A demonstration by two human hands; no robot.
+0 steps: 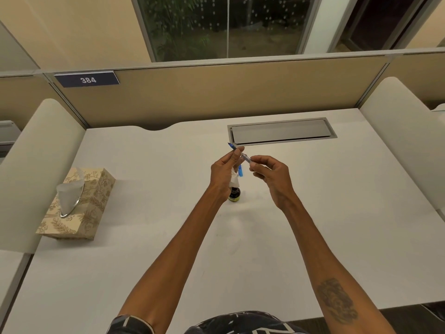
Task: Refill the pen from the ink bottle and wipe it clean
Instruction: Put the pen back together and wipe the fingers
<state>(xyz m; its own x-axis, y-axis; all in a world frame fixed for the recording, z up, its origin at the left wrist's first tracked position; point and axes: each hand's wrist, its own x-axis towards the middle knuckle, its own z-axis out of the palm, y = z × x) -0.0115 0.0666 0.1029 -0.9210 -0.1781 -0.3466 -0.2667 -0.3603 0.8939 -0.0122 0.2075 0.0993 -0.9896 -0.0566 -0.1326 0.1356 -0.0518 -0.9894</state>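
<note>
Both hands hold a thin blue pen [233, 147] above the white desk, its tip pointing up and to the left. My left hand [225, 171] pinches the pen near the tip and also keeps a crumpled white tissue [234, 180] in its palm. My right hand [269, 173] grips the pen's rear end. A blue pen part [240, 170] lies on the desk just behind the hands. The small dark ink bottle [234, 195] stands upright on the desk right below my left wrist; its top is hidden by the hand.
A patterned beige tissue box [79, 206] with a tissue sticking out sits on the desk [313, 225] at the left. A grey cable-tray lid [281, 131] is set into the desk behind the hands. Padded dividers rise on both sides.
</note>
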